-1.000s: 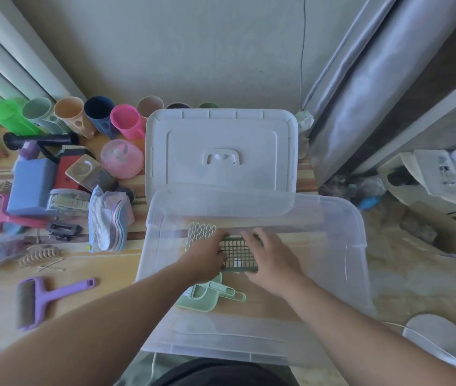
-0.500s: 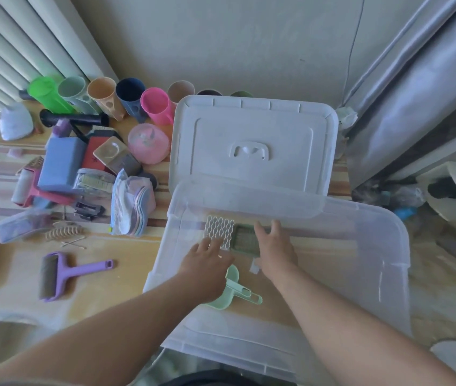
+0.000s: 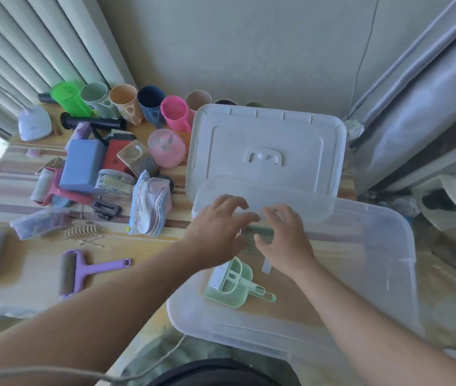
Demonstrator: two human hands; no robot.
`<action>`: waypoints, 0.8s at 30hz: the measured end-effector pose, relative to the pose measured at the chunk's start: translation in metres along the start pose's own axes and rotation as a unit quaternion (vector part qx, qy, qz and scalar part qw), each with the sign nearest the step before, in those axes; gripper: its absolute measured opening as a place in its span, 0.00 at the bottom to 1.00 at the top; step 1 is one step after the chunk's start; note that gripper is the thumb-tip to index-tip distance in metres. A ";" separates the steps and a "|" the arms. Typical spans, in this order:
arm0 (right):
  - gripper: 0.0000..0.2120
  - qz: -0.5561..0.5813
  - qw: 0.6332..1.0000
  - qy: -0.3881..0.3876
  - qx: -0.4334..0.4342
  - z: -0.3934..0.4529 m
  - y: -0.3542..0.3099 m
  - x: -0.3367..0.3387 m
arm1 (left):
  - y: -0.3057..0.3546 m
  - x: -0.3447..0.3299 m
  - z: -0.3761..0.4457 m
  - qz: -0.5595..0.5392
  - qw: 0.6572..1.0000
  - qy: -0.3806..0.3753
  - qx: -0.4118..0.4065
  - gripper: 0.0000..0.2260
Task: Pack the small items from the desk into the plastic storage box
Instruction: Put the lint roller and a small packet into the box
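Note:
The clear plastic storage box (image 3: 388, 221) stands at the desk's right end, and its white lid (image 3: 265, 146) lies just behind it. Both my hands are inside the box near its far left wall. My left hand (image 3: 218, 227) hovers with spread fingers, blurred by motion. The straight fingers of my right hand (image 3: 285, 235) rest over a green grid piece (image 3: 261, 234) that shows between the hands. A mint green mini dustpan with brush (image 3: 235, 282) lies on the box floor nearer to me.
Small items crowd the desk to the left: a purple lint roller (image 3: 82, 271), a bagged stack of cloths (image 3: 151, 207), a hair claw (image 3: 82, 231), a blue box (image 3: 82, 165), a pink round container (image 3: 167, 147) and a row of coloured cups (image 3: 148, 104) against the wall.
Both hands let the grid piece down near the box's far wall. My left hand now spreads its fingers and covers the white mesh piece. The view has swung left.

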State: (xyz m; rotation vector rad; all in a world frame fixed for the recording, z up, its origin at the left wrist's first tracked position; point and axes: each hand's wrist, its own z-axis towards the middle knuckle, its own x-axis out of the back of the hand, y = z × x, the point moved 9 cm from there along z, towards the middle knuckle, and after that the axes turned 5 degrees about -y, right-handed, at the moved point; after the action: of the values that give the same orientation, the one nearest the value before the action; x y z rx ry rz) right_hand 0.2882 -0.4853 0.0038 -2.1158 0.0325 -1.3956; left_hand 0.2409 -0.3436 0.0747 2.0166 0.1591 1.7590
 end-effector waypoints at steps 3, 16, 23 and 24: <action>0.24 0.021 0.987 0.122 0.101 0.002 -0.069 0.037 | -0.051 0.063 -0.023 -0.016 0.990 0.131 0.040 0.19; 0.25 -0.066 0.964 -0.077 0.244 0.040 -0.348 -0.165 | -0.327 0.031 -0.274 -0.019 0.931 -0.014 0.364 0.30; 0.17 -0.173 0.933 -0.271 0.159 0.039 -0.335 -0.291 | -0.382 0.019 -0.333 -0.023 0.906 -0.038 0.420 0.33; 0.16 -0.182 0.930 -0.283 0.149 0.039 -0.331 -0.300 | -0.388 0.025 -0.332 -0.013 0.907 -0.020 0.420 0.34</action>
State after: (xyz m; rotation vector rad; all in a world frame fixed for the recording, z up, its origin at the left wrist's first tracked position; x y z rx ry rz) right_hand 0.0895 -0.0951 -0.0936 -2.2431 -0.7861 -0.8453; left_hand 0.0063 0.0972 -0.0349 2.5788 1.0853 1.7943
